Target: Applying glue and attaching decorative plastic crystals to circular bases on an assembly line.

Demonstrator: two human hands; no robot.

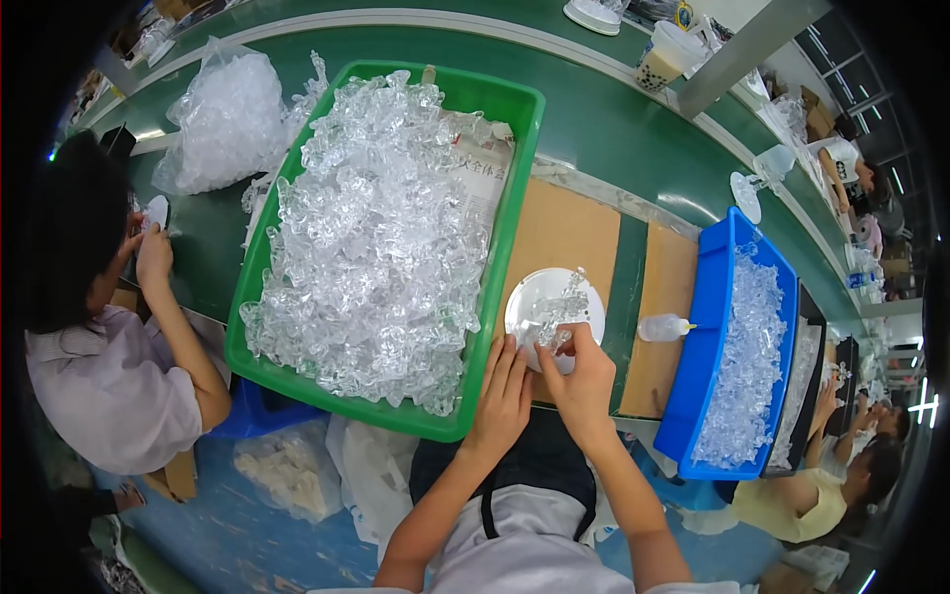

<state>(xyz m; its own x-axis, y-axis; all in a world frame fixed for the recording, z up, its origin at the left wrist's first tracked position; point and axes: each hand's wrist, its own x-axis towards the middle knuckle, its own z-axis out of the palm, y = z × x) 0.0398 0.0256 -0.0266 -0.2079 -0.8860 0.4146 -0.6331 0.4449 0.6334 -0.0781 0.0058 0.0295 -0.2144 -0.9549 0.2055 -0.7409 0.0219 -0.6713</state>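
Observation:
A white round plate [515, 315] lies in front of me, with several small clear plastic pieces [562, 309] on it. My right hand [584, 381] is over the plate's near right side, thumb and fingers pinched together on a clear plastic piece, which the fingers partly hide. At the plate's near left edge rests my left hand [502, 396], fingers stretched out and nothing visible in them. Left of the plate stands a large green bin [529, 119] heaped with clear plastic parts [381, 238]; its right wall is close beside my left hand.
Brown cardboard [564, 233] covers part of the green table. A small squeeze bottle [665, 328] with a yellow tip lies near a blue bin [693, 396] of clear pieces. A clear bag [223, 119] sits far left. Another person [129, 376] works at left; others sit right.

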